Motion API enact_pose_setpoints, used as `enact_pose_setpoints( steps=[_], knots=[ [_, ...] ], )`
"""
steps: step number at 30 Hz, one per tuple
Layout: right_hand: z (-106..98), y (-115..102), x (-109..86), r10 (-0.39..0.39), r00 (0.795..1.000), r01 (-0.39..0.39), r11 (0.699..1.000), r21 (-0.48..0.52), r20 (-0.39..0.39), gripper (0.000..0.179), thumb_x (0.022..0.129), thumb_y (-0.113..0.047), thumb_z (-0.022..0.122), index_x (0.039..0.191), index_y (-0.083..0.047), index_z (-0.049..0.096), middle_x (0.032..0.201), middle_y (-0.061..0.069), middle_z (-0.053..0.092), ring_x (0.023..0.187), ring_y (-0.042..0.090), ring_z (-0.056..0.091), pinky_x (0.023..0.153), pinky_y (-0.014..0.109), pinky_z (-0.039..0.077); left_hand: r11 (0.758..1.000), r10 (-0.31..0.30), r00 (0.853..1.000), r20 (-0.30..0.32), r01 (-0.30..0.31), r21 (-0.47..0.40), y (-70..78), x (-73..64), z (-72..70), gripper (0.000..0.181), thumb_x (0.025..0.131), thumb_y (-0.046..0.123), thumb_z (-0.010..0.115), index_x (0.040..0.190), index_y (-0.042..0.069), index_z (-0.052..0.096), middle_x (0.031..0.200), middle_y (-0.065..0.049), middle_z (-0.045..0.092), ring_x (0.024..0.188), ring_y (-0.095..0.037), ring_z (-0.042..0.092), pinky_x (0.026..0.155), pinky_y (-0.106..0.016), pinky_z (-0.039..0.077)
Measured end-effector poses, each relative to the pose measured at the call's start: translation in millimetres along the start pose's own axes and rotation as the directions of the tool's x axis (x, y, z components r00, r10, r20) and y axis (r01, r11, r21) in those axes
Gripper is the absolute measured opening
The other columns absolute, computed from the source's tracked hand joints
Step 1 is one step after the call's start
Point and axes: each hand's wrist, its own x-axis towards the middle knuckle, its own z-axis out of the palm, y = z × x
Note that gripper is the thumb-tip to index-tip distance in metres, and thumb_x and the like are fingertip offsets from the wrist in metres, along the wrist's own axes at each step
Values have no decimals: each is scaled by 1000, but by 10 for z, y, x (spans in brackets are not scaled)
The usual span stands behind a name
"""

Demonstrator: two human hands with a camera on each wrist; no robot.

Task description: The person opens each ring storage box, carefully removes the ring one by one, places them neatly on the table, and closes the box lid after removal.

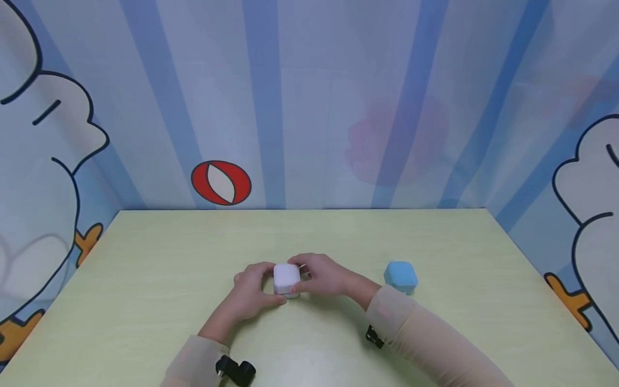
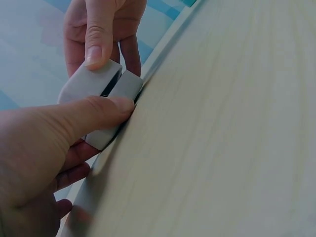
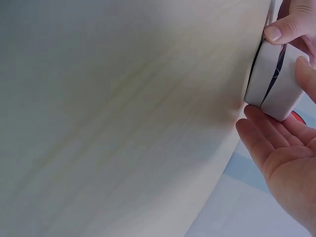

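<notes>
one pale wood-grained tabletop; at its middle, two hands, left hand and right hand, both pinch one smooth white round-cornered box with one dark seam; to the right, one blue rounded block; far, one blue-striped wall bearing one red-and-white oval

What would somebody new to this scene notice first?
Probably the white box at the middle of the pale table, held between two hands, the left hand and the right hand, with a dark gap along its side. Next, the bright blue box on the table to the right. Then the red-and-white ball pictured low on the back wall, left of centre.
</notes>
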Motion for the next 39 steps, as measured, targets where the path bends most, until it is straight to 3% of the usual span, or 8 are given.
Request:
enact_pose_setpoints(
  steps=[10,39],
  knots=[
    [1,9,4,-40,999,40,999,4,0,47,86,-23,70,127,-5,54,123,7,60,113,22,59,93,37,49,1000,0,1000,-6,0,-17,-4,1,6,64,70,26,84,124,7,56,124,-8,58,121,-28,47,101,-52,24],
    [-31,10,28,-29,999,29,1000,-3,30,41,87,-25,69,123,-9,57,119,3,62,108,19,61,90,34,49,1000,-1,1000,0,1,-13,4,-5,-3,63,71,26,83,124,7,56,125,-7,58,122,-27,47,101,-52,25]
  ],
)
